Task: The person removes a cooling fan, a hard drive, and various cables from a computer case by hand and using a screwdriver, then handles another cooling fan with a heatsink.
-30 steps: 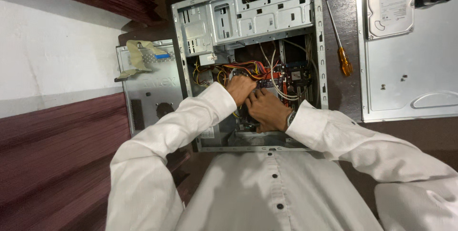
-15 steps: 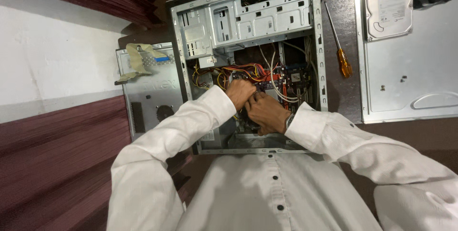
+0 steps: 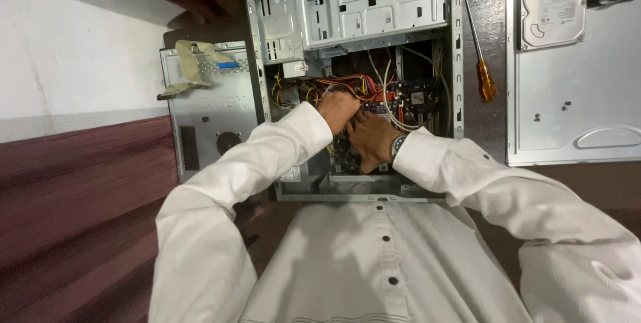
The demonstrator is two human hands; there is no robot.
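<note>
Light soft, even, moderately bright. White wall (image 3: pixel 73 49) at left brightest, near washed out. Metal drive cage (image 3: pixel 374 9) and side panel (image 3: pixel 574 89) show mild sheen, no hard glare. Case interior around hands dim, cables in shadow. Wide-angle bend at edges; focus fair, fine detail soft.

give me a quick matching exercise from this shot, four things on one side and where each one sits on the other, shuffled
Things:
1. screwdriver
2. hard drive
3. ribbon cable
4. both hands (left hand, right hand)

Places:
A. draped over the grey box left of the computer case
B. among the coloured wires inside the open case
C. on the dark surface between the case and the side panel
D. on the top of the removed side panel

Pairs: 1-C, 2-D, 3-A, 4-B
</note>
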